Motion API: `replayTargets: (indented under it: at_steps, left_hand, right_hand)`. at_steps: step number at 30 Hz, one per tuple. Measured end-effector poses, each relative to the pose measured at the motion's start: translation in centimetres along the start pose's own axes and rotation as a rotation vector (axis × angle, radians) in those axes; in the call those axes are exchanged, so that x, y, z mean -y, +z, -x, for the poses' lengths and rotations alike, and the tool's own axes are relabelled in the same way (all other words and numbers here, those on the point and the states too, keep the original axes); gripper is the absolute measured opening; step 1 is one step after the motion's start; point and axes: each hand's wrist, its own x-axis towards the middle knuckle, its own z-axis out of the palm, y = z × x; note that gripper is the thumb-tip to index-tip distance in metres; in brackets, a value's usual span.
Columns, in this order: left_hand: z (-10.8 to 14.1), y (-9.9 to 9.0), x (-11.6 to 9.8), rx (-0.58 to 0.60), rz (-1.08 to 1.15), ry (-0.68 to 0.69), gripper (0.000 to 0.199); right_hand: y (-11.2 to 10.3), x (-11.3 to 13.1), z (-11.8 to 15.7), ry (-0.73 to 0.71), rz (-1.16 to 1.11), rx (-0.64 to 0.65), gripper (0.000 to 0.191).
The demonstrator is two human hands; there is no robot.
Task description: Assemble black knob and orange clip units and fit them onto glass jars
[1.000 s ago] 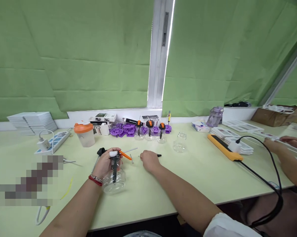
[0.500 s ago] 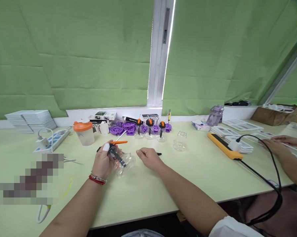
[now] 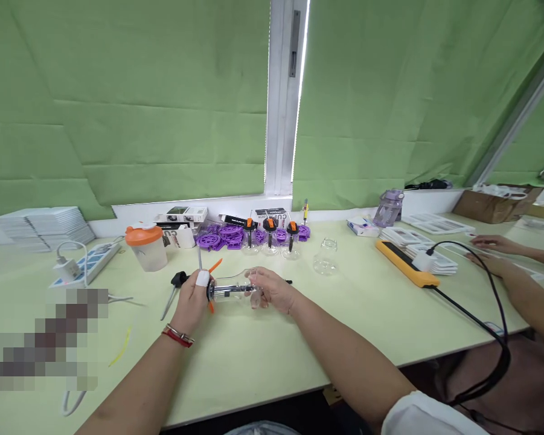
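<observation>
A clear bottle (image 3: 235,297) lies sideways in the air between my hands, a dark stem running inside it. My left hand (image 3: 194,297), a white wrap on its thumb, grips the black top (image 3: 209,289) at the bottle's left end. Orange pieces (image 3: 215,266) stick out beside that top. My right hand (image 3: 272,290) closes its fingers round the bottle's right end. Left of my left hand, a black cap-like part (image 3: 179,279) with a grey strip shows; whether it is joined to the top, I cannot tell. A small black part (image 3: 288,282) pokes out behind my right hand.
Three similar bottles with black-and-orange tops (image 3: 270,235) stand before purple plastic parts (image 3: 221,237). Another clear vessel (image 3: 326,257) stands right. An orange-lidded cup (image 3: 146,246) is left, a yellow power strip (image 3: 406,264) right. Another person's hands (image 3: 493,260) work at far right.
My right hand has come left and taken hold of the bottle. The bottle has turned from slanting downward to nearly level. The view has shifted slightly right.
</observation>
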Motion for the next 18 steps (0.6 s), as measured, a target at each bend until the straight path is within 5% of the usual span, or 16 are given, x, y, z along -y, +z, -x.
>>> replayTargets:
  at_steps: [8, 10, 15, 18]
  left_hand:
    - [-0.3, 0.0, 0.0, -0.067, -0.032, -0.109, 0.041]
    - [-0.2, 0.0, 0.2, -0.089, -0.046, -0.079, 0.039]
    - [-0.1, 0.0, 0.4, -0.097, -0.187, 0.009, 0.032]
    - [-0.2, 0.2, 0.4, -0.110, -0.173, -0.066, 0.033]
  right_hand:
    - [0.6, 2.1, 2.2, -0.441, 0.619, -0.062, 0.079]
    - [0.5, 1.5, 1.7, -0.403, 0.538, -0.078, 0.085]
    - [0.1, -0.3, 0.0, 0.042, 0.256, -0.079, 0.070]
    - [0.2, 0.0, 0.5, -0.202, 0.454, -0.084, 0.073]
